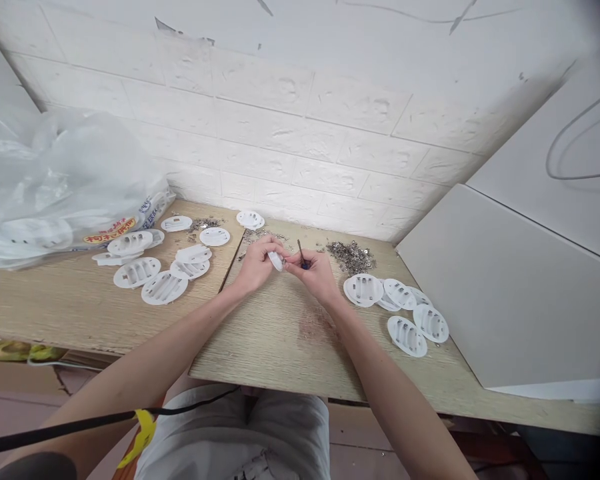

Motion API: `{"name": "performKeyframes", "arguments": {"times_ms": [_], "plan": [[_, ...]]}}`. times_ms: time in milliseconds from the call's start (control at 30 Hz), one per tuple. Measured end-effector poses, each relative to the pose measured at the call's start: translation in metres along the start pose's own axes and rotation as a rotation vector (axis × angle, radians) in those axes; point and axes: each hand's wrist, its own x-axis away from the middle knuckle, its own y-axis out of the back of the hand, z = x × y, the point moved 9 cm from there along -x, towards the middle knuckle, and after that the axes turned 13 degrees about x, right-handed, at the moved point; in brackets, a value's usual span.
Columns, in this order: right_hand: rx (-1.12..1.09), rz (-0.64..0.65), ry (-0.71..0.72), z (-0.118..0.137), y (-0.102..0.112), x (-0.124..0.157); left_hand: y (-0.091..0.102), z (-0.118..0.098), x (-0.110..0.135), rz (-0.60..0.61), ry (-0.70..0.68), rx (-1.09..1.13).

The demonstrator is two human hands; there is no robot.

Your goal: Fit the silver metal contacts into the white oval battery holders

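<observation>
My left hand (pixel 256 265) grips a white round plastic piece (pixel 276 261), tilted nearly on edge above the middle of the table. Close against it is my right hand (pixel 316 273), its fingers closed around a small screwdriver (pixel 301 255) with a dark blue handle and a thin shaft pointing up. The right fingertips meet the edge of the white piece; whether they also pinch a small metal part is too small to tell. Just beyond the right hand lies a heap of small metal pieces (pixel 351 257).
White slotted discs (pixel 165 287) lie in a loose group at left, below a bulging plastic bag (pixel 70 180). More discs (pixel 407 335), some with metal clips, lie at right beside a grey panel (pixel 525 280). A second metal heap (pixel 207 225) is at back left. A white brick wall (pixel 280 133) stands behind.
</observation>
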Motion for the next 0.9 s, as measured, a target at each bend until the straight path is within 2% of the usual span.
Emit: {"name": "performKeyframes", "arguments": {"times_ms": [300, 600, 767, 900], "plan": [[-0.166, 0.075, -0.059, -0.008, -0.007, -0.001, -0.001, 0.006, -0.001, 0.042, 0.011, 0.010], [-0.305, 0.125, -0.137, -0.005, -0.005, 0.002, -0.002, -0.001, -0.002, 0.047, -0.049, -0.031], [-0.368, 0.155, -0.163, -0.016, -0.014, 0.001, -0.002, 0.000, -0.003, 0.049, -0.110, -0.051], [-0.447, 0.175, -0.151, -0.014, -0.018, 0.000, -0.001, -0.002, -0.003, 0.050, -0.126, -0.044]]}}
